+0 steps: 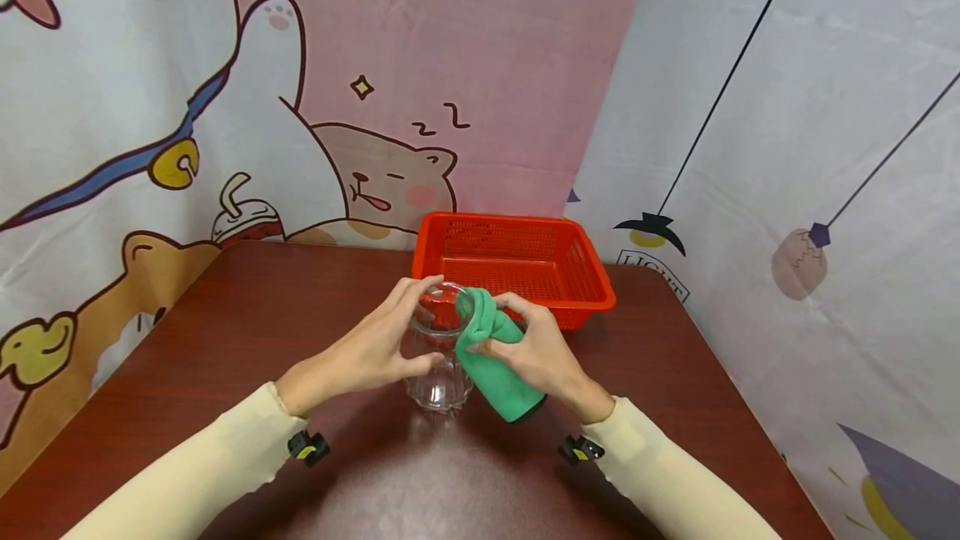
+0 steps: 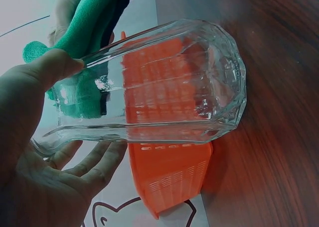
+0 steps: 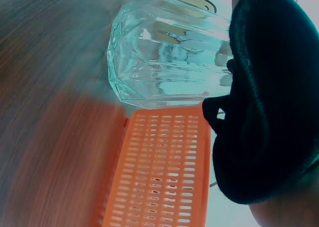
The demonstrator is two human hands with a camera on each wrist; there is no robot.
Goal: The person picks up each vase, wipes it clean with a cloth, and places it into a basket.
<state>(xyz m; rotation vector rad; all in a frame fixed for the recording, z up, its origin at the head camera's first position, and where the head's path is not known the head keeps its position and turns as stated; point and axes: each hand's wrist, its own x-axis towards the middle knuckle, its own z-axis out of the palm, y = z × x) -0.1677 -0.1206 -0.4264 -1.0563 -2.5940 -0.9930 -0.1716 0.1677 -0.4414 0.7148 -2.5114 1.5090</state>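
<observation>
A clear ribbed glass jar [image 1: 438, 392] stands about upright near the middle of the table; whether its base touches the tabletop is hard to tell. My left hand [image 1: 367, 352] grips the jar around its neck, thumb on the near side and fingers on the far side, as the left wrist view shows. A green cloth [image 1: 501, 386] with a dark underside is pinched in my right hand [image 1: 546, 357]. Part of the cloth lies against the right side of the jar's rim, and the rest hangs down beside the glass. In the right wrist view the cloth [image 3: 274, 97] hides most of that hand.
Behind the jar sits a red perforated plastic basket [image 1: 592, 303] at the table's back edge. The brown wooden table [image 1: 225, 340] meets a cartoon-printed cloth backdrop [image 1: 525, 90] at the back and sides.
</observation>
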